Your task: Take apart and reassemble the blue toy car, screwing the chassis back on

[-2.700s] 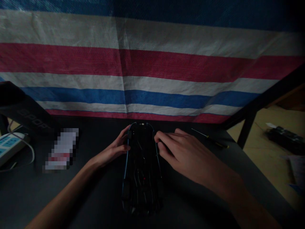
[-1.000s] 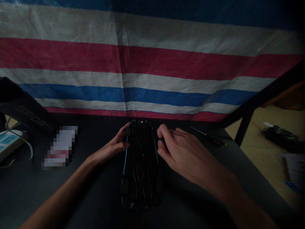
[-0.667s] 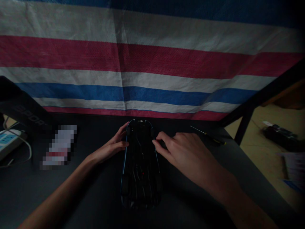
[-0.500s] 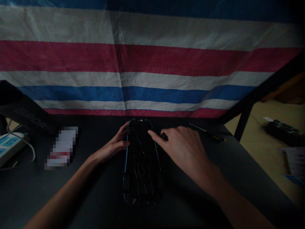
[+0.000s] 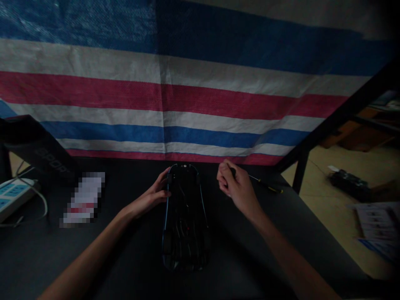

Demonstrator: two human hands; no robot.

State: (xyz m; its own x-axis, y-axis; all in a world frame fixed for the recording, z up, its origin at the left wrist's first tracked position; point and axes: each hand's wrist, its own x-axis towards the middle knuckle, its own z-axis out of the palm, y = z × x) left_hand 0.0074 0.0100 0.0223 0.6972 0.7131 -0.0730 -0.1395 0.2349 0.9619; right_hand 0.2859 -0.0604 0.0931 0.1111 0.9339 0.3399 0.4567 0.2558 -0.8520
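A dark toy car (image 5: 184,216) lies upside down on the black table, its wheels and underside facing up and a blue edge along its body. At its upper left side is my left hand (image 5: 153,196), holding the edge with the thumb apart from the fingers. My right hand (image 5: 233,181) is closed in a fist to the right of the car, not touching it. The black rounded end of a handle (image 5: 232,171) shows in that fist; the rest of the tool is hidden. Behind the fist lies a screwdriver (image 5: 271,188) with a black and yellow handle.
A blurred-out flat item (image 5: 84,200) lies left on the table (image 5: 131,258), near a white power strip (image 5: 15,193) with cables and a dark object lettered SPOR (image 5: 51,160). Striped sheeting (image 5: 187,100) hangs behind. Right, a dark object (image 5: 350,183) is on the floor.
My right hand has lifted away from the car's right side and turned into an upright fist with the handle. My left hand keeps its place on the car. The view has shifted slightly.
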